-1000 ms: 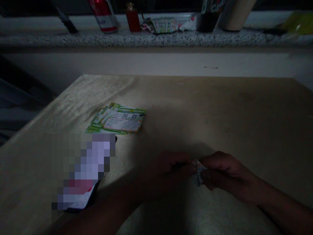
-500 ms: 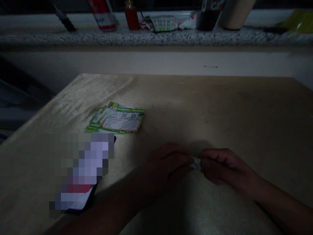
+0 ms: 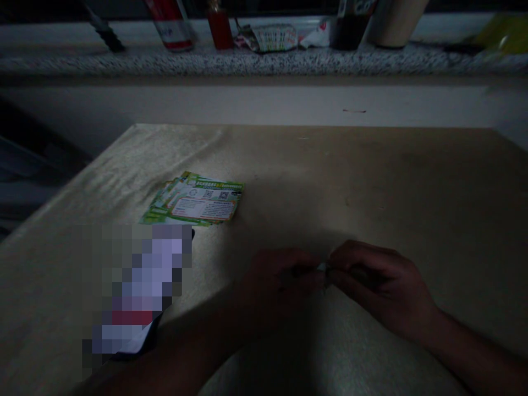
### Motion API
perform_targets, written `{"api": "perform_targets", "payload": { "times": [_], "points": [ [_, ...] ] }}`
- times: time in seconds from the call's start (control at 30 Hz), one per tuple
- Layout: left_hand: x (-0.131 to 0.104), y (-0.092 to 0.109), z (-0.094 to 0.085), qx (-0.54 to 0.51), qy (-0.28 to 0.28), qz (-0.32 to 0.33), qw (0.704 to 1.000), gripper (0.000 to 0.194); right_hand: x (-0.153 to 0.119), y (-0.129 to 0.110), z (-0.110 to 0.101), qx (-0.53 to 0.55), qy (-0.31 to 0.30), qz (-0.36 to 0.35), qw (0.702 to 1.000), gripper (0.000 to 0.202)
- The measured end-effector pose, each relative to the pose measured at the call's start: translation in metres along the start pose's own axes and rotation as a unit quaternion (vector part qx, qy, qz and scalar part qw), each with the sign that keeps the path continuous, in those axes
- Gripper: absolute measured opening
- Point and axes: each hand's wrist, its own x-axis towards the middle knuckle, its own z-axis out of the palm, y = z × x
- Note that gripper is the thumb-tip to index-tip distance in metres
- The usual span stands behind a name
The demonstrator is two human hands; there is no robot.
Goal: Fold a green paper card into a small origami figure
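My left hand and my right hand meet above the table, fingertips almost touching. Between them is a small, pale piece of folded paper, pinched from both sides. Most of it is hidden by my fingers, and the dim light blurs its details. To the left of my hands, a stack of green and white printed flyers lies fanned out. Nearer my left forearm rests a phone, its screen pixelated.
The beige table ends at a white wall below a speckled stone sill. Along the sill stand a red can, a small red bottle, a crumpled wrapper, a dark bottle and a beige cup.
My right hand has shifted slightly up and to the left, its fingertips closer to my left hand. Less of the paper shows between them now. The flyers and phone stay put.
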Motion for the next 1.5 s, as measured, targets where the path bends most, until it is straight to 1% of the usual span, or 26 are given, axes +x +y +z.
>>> {"api": "perform_targets", "payload": {
  "times": [0.03, 0.1, 0.2, 0.27, 0.33, 0.37, 0.43, 0.57, 0.73, 0.8, 0.97, 1.1, 1.2, 1.3, 1.43, 1.5],
  "points": [
    [0.0, -0.001, 0.0, 0.002, -0.007, 0.008, 1.0, 0.017, 0.0, -0.001, 0.001, 0.0, 0.002, 0.012, 1.0, 0.007],
    [-0.001, -0.003, 0.0, 0.036, -0.009, 0.044, 0.998, 0.018, 0.0, -0.003, 0.002, -0.001, 0.001, 0.04, 0.999, 0.013],
    [-0.002, -0.003, -0.002, 0.119, -0.004, 0.136, 0.984, 0.017, 0.0, -0.005, 0.004, 0.02, 0.004, 0.09, 0.996, 0.018],
    [-0.003, -0.002, -0.003, 0.146, -0.009, 0.187, 0.971, 0.015, 0.0, -0.006, 0.004, 0.048, -0.001, 0.118, 0.992, 0.02],
    [-0.003, 0.0, -0.004, 0.147, -0.015, 0.203, 0.968, 0.015, 0.001, -0.006, 0.004, 0.065, -0.009, 0.136, 0.989, 0.021],
    [-0.003, 0.0, -0.004, 0.144, -0.015, 0.192, 0.971, 0.015, 0.001, -0.006, 0.004, 0.068, -0.009, 0.142, 0.988, 0.021],
    [-0.003, 0.001, -0.002, 0.136, -0.015, 0.146, 0.98, 0.017, 0.001, -0.004, 0.004, 0.069, -0.005, 0.147, 0.987, 0.02],
    [-0.001, 0.0, 0.0, 0.085, -0.02, 0.054, 0.995, 0.02, 0.0, 0.001, 0.005, 0.082, -0.025, 0.139, 0.987, 0.017],
    [-0.001, -0.001, 0.0, 0.031, -0.028, 0.015, 0.999, 0.019, -0.002, 0.003, 0.005, 0.084, -0.055, 0.136, 0.986, 0.018],
    [0.0, -0.001, 0.0, 0.004, -0.02, -0.003, 1.0, 0.018, -0.002, 0.003, 0.005, 0.075, -0.063, 0.133, 0.986, 0.02],
    [0.003, -0.003, 0.001, -0.061, -0.017, -0.024, 0.998, 0.012, -0.003, 0.005, 0.002, 0.059, -0.086, 0.116, 0.988, 0.023],
    [0.003, -0.003, 0.002, -0.076, -0.037, -0.028, 0.996, 0.013, -0.003, 0.006, 0.001, 0.041, -0.092, 0.094, 0.99, 0.023],
    [0.003, -0.003, 0.003, -0.083, -0.037, -0.02, 0.996, 0.014, -0.001, 0.004, 0.002, 0.034, -0.089, 0.079, 0.992, 0.022],
    [0.003, -0.002, 0.004, -0.088, -0.015, -0.015, 0.996, 0.014, 0.002, 0.0, 0.002, 0.031, -0.069, 0.071, 0.995, 0.021],
    [0.004, -0.002, 0.003, -0.103, 0.036, -0.011, 0.994, 0.013, 0.004, -0.003, 0.002, 0.019, -0.029, 0.065, 0.997, 0.021],
    [0.004, -0.003, 0.003, -0.101, 0.046, -0.003, 0.994, 0.012, 0.005, -0.003, 0.001, 0.027, -0.021, 0.07, 0.997, 0.021]
  ]
}}
